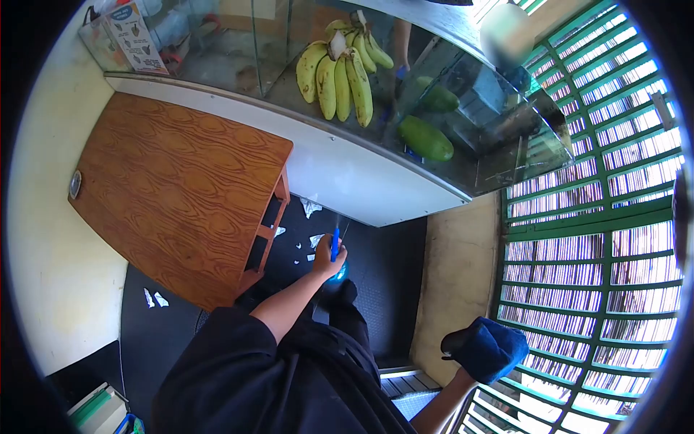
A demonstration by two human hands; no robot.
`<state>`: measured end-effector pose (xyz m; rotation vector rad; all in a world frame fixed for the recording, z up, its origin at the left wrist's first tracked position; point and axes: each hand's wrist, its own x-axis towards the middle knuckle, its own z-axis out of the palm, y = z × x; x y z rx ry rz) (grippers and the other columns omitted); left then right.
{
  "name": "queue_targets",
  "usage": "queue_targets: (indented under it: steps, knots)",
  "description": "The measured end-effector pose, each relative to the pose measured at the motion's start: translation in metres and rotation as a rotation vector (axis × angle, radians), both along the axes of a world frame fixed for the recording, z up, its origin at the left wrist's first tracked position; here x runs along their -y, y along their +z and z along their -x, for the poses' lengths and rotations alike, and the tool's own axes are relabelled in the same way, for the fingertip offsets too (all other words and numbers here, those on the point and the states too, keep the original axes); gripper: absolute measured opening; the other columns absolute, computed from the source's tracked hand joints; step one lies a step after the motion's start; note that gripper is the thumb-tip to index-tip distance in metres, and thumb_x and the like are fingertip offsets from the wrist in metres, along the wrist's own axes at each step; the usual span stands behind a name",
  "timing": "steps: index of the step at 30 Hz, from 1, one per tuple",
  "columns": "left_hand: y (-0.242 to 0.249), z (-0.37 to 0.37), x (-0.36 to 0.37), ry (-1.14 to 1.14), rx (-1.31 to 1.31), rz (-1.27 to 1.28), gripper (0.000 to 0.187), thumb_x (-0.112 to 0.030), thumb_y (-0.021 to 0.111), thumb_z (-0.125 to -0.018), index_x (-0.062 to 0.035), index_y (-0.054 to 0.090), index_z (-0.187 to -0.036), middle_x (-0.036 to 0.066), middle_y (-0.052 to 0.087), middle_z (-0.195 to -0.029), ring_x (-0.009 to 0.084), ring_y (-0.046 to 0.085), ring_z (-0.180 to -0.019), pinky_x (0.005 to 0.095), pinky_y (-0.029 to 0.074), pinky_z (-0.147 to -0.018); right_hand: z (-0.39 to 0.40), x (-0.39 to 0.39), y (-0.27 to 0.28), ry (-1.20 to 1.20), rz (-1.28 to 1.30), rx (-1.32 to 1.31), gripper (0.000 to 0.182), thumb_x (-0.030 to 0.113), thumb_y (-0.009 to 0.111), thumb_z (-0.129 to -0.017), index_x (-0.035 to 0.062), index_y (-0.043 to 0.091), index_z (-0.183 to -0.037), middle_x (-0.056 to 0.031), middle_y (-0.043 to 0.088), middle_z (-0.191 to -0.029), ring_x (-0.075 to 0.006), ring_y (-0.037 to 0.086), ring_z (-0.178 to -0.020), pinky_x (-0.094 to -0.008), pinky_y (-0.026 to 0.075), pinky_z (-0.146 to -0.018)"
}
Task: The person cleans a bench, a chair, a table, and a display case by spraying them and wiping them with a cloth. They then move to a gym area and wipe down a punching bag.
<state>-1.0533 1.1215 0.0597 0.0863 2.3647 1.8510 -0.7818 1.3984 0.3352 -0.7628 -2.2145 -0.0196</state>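
My left hand is stretched forward and low, closed round a blue spray bottle whose nozzle points up at the white front of the glass display counter. A faint mist shows just above the nozzle. My right hand is low at the right, next to the green grille, wrapped in a bunched blue cloth; its fingers are hidden by the cloth. Inside the counter hang yellow bananas, with green fruits beside them.
A wooden table stands left of the counter, against a pale wall. Scraps of white paper lie on the dark floor below. A green metal grille closes the right side. Another person stands behind the counter.
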Motion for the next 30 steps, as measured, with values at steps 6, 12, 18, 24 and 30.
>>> queue_targets:
  steps: [6, 12, 18, 24, 30]
  knots:
    - [0.036, -0.010, 0.018, 0.061, -0.207, -0.047, 0.035, -0.015, 0.073, -0.083, -0.0020, 0.058, -0.112, 0.017, 0.061, -0.105, 0.0307, 0.064, -0.094, 0.0379, 0.050, -0.080, 0.011, -0.053, -0.066, 0.112, 0.075, -0.098, 0.050, 0.033, 0.072, -0.089, 0.0022, 0.055, -0.124, -0.0139, 0.057, -0.127, -0.0301, 0.057, -0.112, -0.0459, 0.040, -0.107]
    - [0.060, -0.020, 0.037, 0.111, -0.335, -0.111, 0.033, -0.010, 0.070, -0.087, -0.0013, 0.058, -0.116, 0.015, 0.063, -0.108, 0.0289, 0.065, -0.094, 0.0373, 0.051, -0.081, 0.130, -0.094, -0.090, 0.607, 0.503, -0.172, 0.064, 0.044, 0.080, -0.082, 0.0024, 0.053, -0.122, -0.0090, 0.060, -0.114, -0.0237, 0.057, -0.103, -0.0406, 0.048, -0.094]
    - [0.047, -0.026, 0.047, 0.129, -0.287, -0.134, 0.033, -0.008, 0.069, -0.087, -0.0020, 0.058, -0.117, 0.015, 0.065, -0.107, 0.0260, 0.067, -0.098, 0.0355, 0.052, -0.084, 0.278, -0.108, -0.134, 0.738, 0.305, -0.127, 0.059, 0.048, 0.079, -0.080, 0.0044, 0.059, -0.115, -0.0118, 0.062, -0.109, -0.0285, 0.059, -0.101, -0.0436, 0.047, -0.091]
    - [-0.056, 0.004, 0.037, 0.114, -0.328, -0.206, 0.032, -0.008, 0.068, -0.088, -0.0010, 0.057, -0.117, 0.016, 0.065, -0.108, 0.0276, 0.066, -0.102, 0.0356, 0.051, -0.090, 0.363, -0.107, -0.179, 0.627, -0.207, -0.136, 0.049, 0.042, 0.074, -0.082, 0.0043, 0.062, -0.111, -0.0160, 0.062, -0.112, -0.0361, 0.057, -0.107, -0.0482, 0.043, -0.096]
    - [-0.151, 0.046, 0.021, 0.083, -0.493, -0.262, 0.029, -0.008, 0.066, -0.089, -0.0004, 0.057, -0.116, 0.017, 0.065, -0.110, 0.0294, 0.066, -0.104, 0.0369, 0.051, -0.089, 0.396, -0.100, -0.219, 0.304, -0.668, -0.248, 0.076, 0.052, 0.067, -0.083, -0.0017, 0.052, -0.135, -0.0253, 0.050, -0.140, -0.0450, 0.042, -0.133, -0.0542, 0.030, -0.112]
